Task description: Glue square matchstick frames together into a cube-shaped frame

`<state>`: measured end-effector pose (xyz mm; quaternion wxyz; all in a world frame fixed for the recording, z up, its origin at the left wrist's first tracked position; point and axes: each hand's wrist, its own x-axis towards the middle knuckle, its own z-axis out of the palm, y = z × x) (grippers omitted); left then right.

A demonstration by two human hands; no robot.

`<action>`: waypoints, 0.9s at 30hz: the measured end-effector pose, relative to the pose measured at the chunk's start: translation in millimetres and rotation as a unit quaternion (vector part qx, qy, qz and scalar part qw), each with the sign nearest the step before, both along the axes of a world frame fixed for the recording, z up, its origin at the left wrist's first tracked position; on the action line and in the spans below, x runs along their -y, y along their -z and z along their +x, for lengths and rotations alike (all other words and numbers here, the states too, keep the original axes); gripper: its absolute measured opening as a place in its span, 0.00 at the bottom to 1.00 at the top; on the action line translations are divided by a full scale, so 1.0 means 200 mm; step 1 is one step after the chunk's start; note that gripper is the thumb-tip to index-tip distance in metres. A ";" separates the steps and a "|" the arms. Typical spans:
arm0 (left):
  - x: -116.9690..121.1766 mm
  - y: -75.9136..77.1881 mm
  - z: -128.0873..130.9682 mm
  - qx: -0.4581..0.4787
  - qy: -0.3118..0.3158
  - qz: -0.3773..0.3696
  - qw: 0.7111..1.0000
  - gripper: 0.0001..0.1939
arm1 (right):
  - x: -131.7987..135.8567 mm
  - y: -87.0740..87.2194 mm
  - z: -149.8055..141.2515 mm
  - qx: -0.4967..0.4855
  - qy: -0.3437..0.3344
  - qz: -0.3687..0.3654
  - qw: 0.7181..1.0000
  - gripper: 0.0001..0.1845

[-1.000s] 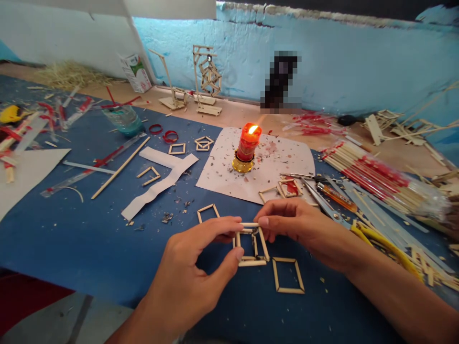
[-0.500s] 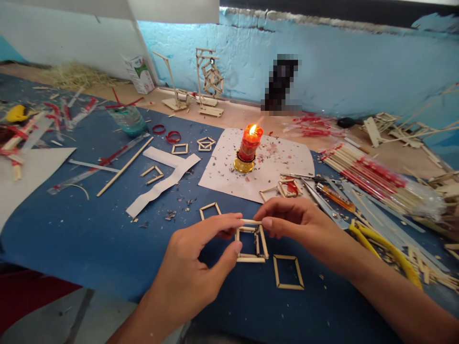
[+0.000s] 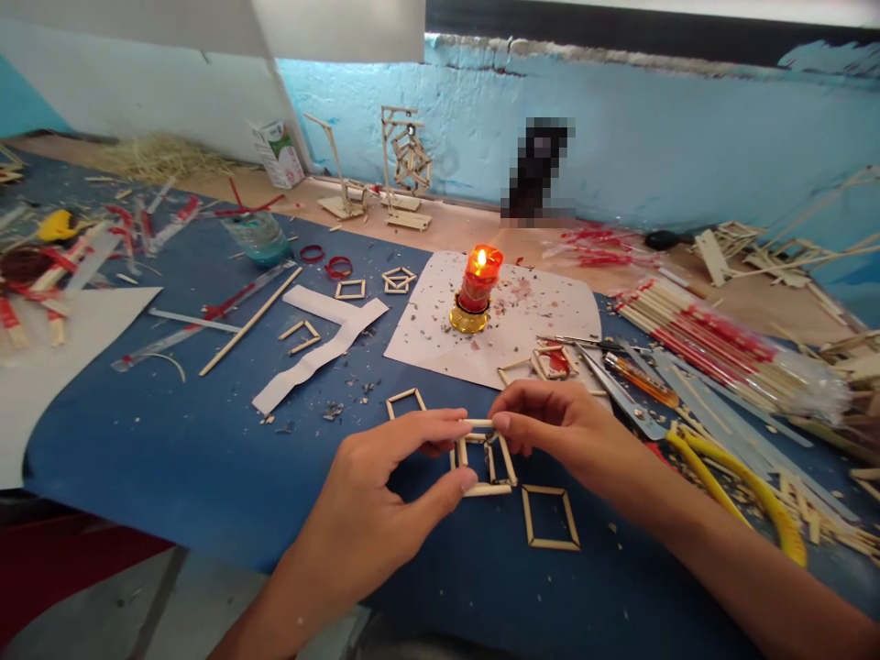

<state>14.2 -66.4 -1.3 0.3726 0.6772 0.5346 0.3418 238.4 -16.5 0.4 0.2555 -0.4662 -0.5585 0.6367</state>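
Note:
My left hand (image 3: 385,500) and my right hand (image 3: 560,431) both pinch a small box-like frame of thin wooden sticks (image 3: 485,458) just above the blue table cover (image 3: 206,440). The left thumb presses its lower bar and the left forefinger lies along its top bar. My right fingertips grip the top bar from the right. A flat rectangular stick frame (image 3: 548,517) lies on the cover right beside it, and a smaller one (image 3: 405,401) lies behind my left hand.
A lit red candle (image 3: 476,286) burns on a white sheet (image 3: 543,316) straight ahead. Bundled sticks (image 3: 729,353), a yellow tube (image 3: 742,481) and metal tools lie at right. Paper strips (image 3: 313,344), a ruler, red rings and stick models (image 3: 405,170) lie left and back.
The view has tilted slightly down and right. My hands squeeze the stick frame a little closer together; it stays in the same spot above the cover.

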 end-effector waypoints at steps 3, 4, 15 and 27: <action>0.01 0.00 -0.01 -0.008 0.014 -0.003 1.000 0.26 | 0.00 0.03 0.00 -0.023 0.006 -0.004 1.000 0.08; 0.02 0.00 -0.02 -0.016 0.017 -0.006 1.000 0.29 | 0.00 0.03 0.00 -0.026 0.008 -0.005 1.000 0.08; 0.03 0.01 -0.01 -0.019 0.019 -0.051 0.998 0.42 | 0.00 0.05 -0.01 -0.003 0.004 0.007 1.000 0.09; 0.06 -0.02 -0.07 -0.069 0.016 0.063 0.995 0.24 | 0.04 0.03 -0.01 0.089 0.006 0.055 0.995 0.10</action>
